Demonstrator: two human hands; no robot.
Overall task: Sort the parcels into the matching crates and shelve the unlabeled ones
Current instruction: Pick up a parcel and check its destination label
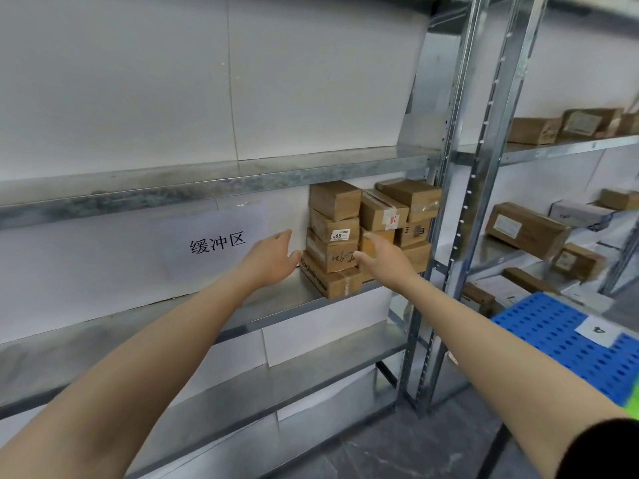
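Cardboard parcels (pixel 333 200) stand stacked on a steel shelf (pixel 297 294), hard against a post (pixel 446 202) at 3 o'clock. Left hand (pixel 273 259) at the stack's 9 o'clock and right hand (pixel 383 262) at its front are both released, fingers straight. Sign (pixel 214 240) at 9 o'clock; blue crate (pixel 553 337) at 4.

The lower right of the stack of parcels (pixel 370 236) is covered by the right hand (pixel 383 262), and whether its fingertips touch the cardboard cannot be told. At the left of the stack, contact between the left hand (pixel 273 257) and the bottom box (pixel 332 285) cannot be made out either. Writing on the stack's labels is too blurred to be read. Right of the stack, the shelved boxes (pixel 527 229) are smeared. Below and right of it, the blue crate (pixel 553 337) is cut off by the frame edge, its tag (pixel 596 330) illegible.
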